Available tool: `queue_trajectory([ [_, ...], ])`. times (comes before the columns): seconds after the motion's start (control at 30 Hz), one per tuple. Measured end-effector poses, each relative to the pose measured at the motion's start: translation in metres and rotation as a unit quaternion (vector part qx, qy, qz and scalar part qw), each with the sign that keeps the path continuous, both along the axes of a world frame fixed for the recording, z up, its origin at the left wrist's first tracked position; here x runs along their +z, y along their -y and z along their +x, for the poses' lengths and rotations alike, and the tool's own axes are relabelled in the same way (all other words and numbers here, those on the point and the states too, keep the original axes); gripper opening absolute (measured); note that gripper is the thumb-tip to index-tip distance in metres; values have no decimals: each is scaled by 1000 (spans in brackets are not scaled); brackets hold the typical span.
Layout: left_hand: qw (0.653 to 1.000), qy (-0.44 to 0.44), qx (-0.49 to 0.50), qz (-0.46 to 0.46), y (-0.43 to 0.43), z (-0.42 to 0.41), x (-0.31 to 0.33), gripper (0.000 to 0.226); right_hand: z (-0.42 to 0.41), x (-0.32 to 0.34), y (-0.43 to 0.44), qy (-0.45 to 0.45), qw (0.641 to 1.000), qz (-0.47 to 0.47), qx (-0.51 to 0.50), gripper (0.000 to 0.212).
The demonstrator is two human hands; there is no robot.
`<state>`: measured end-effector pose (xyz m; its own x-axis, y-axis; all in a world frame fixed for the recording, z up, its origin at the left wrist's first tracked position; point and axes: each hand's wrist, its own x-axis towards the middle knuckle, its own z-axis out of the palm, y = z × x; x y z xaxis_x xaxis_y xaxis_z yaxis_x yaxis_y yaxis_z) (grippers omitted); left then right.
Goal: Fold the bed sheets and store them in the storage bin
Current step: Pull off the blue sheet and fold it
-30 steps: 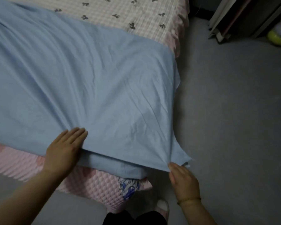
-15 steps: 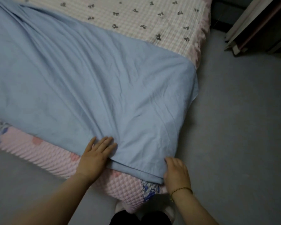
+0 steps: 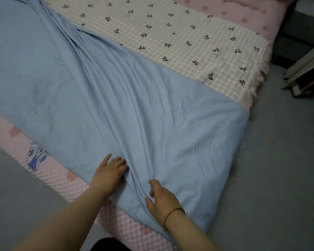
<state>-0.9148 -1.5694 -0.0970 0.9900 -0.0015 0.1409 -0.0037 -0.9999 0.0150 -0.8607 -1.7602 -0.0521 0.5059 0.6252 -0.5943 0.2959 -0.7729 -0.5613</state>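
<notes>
A light blue bed sheet [image 3: 101,98] lies spread over the bed, doubled at its near edge, with long creases running toward my hands. My left hand [image 3: 109,173] rests flat on the sheet near the bed's front edge, fingers straight and tucked against a fold. My right hand [image 3: 161,196], with a thin bracelet at the wrist, lies on the sheet just to the right, fingers relaxed and holding nothing. No storage bin is in view.
Under the sheet are a checked cover with small bows [image 3: 179,42] and a pink quilted mattress pad [image 3: 62,174]. Grey floor [image 3: 279,169] runs along the right and lower left. Boards lean against furniture [image 3: 304,73] at the far right.
My right hand let go of the sheet's corner and moved up onto the sheet. My left hand slid right along the near edge. The view shifted, showing more of the bed.
</notes>
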Motion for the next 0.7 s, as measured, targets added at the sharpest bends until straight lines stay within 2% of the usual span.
queue_trajectory([
  [0.13,997,21,-77,-20,-28,25,-13,34,8,-4,-47,25,999,28,-24,51],
  [0.23,992,34,-115,-28,-60,45,-20,32,1,-14,-83,42,998,-22,-30,59],
  [0.33,991,46,-125,-21,-98,70,-14,32,-5,-29,-110,190,976,-45,-99,84],
  [0.47,989,32,-143,-23,-141,94,-8,33,-7,-53,-127,235,952,-36,-193,101],
  [0.57,983,-3,-168,-79,-148,103,-4,34,-8,-47,-124,236,940,-58,-240,94],
  [0.63,977,-38,-180,-108,-151,107,2,32,-2,-35,-120,164,944,-84,-275,71],
  [0.7,973,-64,-198,-95,-158,110,11,31,-2,-33,-112,103,943,-67,-311,50],
])
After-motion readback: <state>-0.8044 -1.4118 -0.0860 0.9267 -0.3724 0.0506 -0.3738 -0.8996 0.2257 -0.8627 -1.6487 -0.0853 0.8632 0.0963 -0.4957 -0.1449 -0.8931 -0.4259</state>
